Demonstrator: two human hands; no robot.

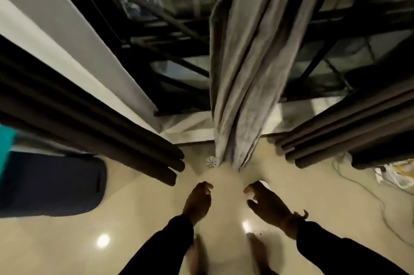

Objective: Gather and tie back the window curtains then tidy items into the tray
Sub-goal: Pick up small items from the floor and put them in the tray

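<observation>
Head view: left hand and right hand hover near gathered grey curtain

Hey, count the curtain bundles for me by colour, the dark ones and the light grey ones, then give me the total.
Dark brown curtain bundles: 2, the left dark curtain and the right dark curtain
Light grey curtain bundles: 1, the grey curtain hanging in the middle
Total: 3

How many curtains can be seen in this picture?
3. A dark curtain at the left, a grey curtain gathered in the middle, and a dark curtain at the right. Others may hang outside the frame.
</observation>
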